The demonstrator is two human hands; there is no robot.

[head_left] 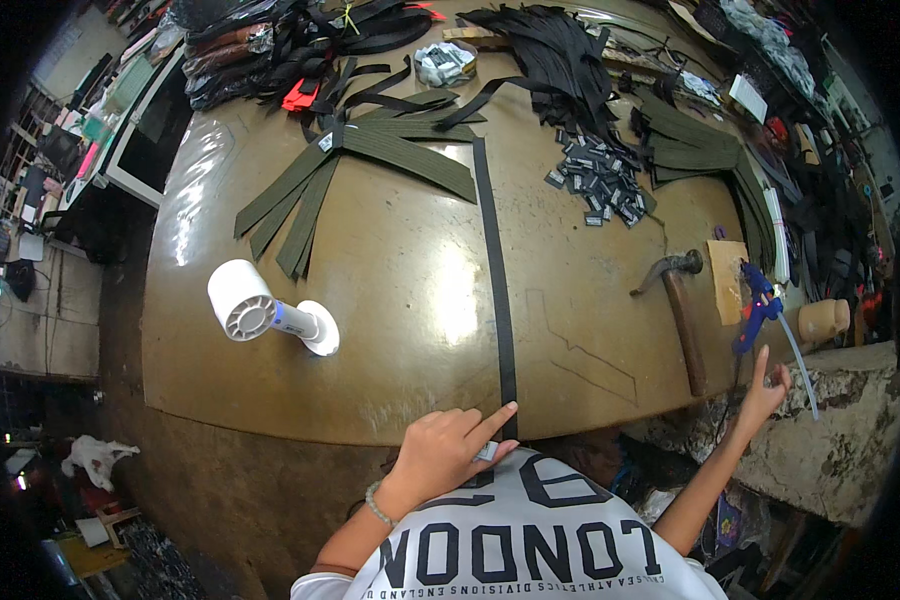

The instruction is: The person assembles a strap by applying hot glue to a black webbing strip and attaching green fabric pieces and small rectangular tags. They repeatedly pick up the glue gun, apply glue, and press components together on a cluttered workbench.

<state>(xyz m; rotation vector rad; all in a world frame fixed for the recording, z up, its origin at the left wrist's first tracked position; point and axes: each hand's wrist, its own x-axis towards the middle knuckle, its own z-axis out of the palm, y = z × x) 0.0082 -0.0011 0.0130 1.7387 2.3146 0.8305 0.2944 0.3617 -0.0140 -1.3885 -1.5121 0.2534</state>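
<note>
A long black strap (492, 260) runs down the table to its front edge. My left hand (445, 450) is at the strap's near end, index fingertip on it and the other fingers curled. A small grey-white label (487, 451) shows at the thumb of that hand, partly hidden. Off to the right, my right hand (763, 397) holds nothing, its index finger stretched forward and the others loosely apart. Just beyond that fingertip is a blue glue gun (756, 308) with a pale glue stick (800, 360) sticking out of it.
A hammer (684, 335) lies left of the glue gun, near a brown cardboard piece (728, 280). A white handheld fan (270, 310) stands at the left. Farther back are olive straps (400, 150), black straps (560, 70), a pile of small dark labels (602, 178) and a filled bowl (445, 64).
</note>
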